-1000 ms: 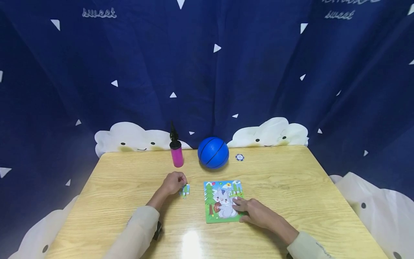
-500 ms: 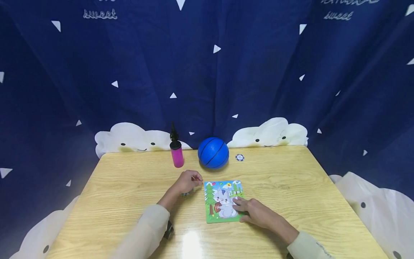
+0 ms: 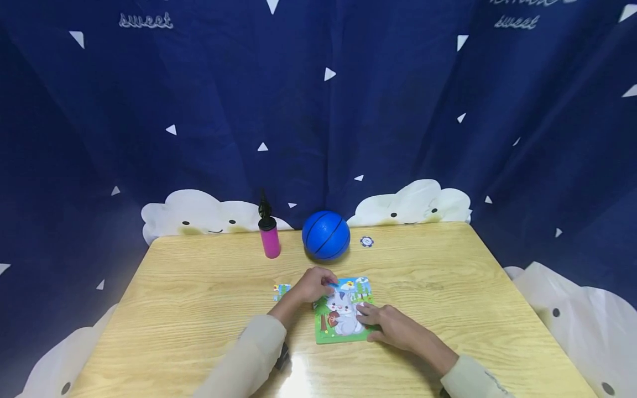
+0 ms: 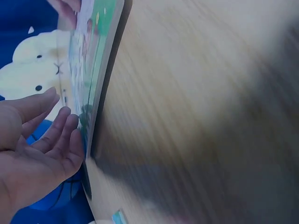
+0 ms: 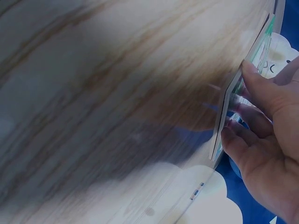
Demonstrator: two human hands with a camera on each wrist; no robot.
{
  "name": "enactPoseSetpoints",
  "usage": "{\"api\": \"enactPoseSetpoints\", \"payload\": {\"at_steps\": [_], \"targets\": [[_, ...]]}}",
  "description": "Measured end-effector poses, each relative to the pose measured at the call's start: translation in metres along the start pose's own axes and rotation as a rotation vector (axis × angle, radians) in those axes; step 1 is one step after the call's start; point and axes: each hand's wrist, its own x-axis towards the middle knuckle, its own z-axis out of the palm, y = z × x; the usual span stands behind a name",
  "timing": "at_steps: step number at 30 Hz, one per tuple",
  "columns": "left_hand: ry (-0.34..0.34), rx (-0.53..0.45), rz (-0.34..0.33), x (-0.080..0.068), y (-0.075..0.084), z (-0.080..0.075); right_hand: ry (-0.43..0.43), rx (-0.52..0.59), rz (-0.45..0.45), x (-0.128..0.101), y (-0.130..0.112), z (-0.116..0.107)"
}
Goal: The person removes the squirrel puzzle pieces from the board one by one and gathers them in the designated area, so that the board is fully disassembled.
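Note:
A square puzzle board with a grey squirrel, a pine tree and green ground lies flat mid-table. My left hand is over the board's upper left corner. Its thumb and index finger pinch a small blue puzzle piece, mostly hidden by the fingers. The left wrist view shows that hand close beside the board's edge, its other fingers bent. My right hand rests on the board's right side. In the right wrist view its thumb touches the edge and its fingers lie on the picture.
Loose puzzle pieces with sky and a tree lie left of the board, partly behind the left forearm. At the back stand a pink pump with a black top and a blue ball. A poker chip lies to their right.
My left hand has moved right from the loose pieces to the board's upper left corner. Pieces it covered show again. The right hand stays on the board.

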Motion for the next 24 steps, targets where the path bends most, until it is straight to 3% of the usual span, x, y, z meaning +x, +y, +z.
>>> {"api": "enactPoseSetpoints", "payload": {"at_steps": [7, 11, 24], "targets": [[-0.014, 0.022, -0.019, 0.007, 0.006, 0.012, 0.040, -0.021, -0.048, -0.001, 0.001, 0.000], [-0.023, 0.077, 0.002, 0.010, 0.008, 0.018, 0.021, -0.006, -0.025, -0.001, 0.001, 0.000], [-0.029, 0.202, -0.039, 0.012, 0.013, 0.028, -0.026, 0.005, 0.026, 0.001, 0.001, 0.001]]}}
